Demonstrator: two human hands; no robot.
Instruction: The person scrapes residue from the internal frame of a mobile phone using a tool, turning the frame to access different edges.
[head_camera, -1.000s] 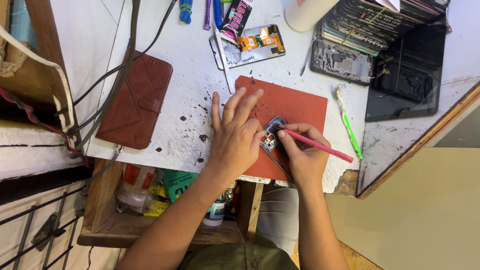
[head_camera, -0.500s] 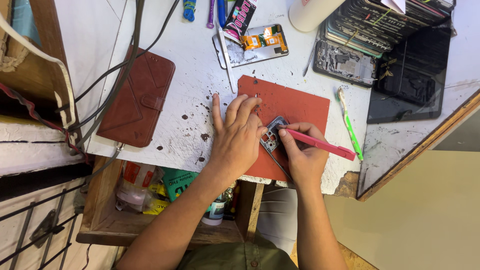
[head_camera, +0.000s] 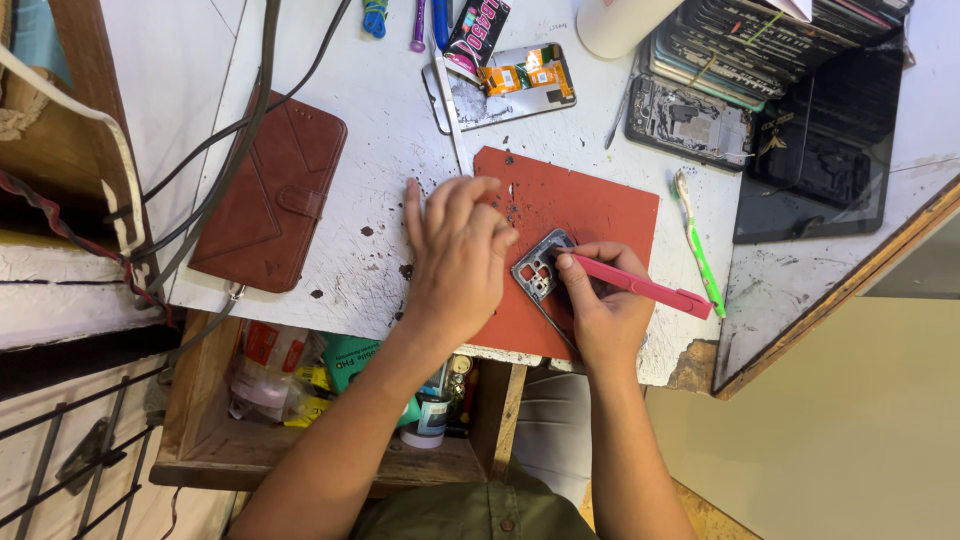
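My left hand (head_camera: 455, 255) rests fingers-down on the red-brown work mat (head_camera: 590, 205), pressing the left side of a grey phone frame (head_camera: 541, 272) that lies on it. My right hand (head_camera: 598, 305) holds a pink pen-shaped tool (head_camera: 645, 288) like a pencil, its tip touching the frame near the camera cut-out. Most of the frame is hidden under both hands.
On the white scratched table (head_camera: 380, 140) lie a brown wallet phone case (head_camera: 270, 195), an opened phone with orange parts (head_camera: 515, 80), a green toothbrush (head_camera: 700, 245), a stack of phone parts (head_camera: 720, 80), a dark tablet (head_camera: 825, 165) and cables (head_camera: 250, 120). An open drawer (head_camera: 330, 390) sits below.
The view has shifted slightly. My left hand's fingers have curled closer together over the frame; my right hand keeps the pink tool on the frame.
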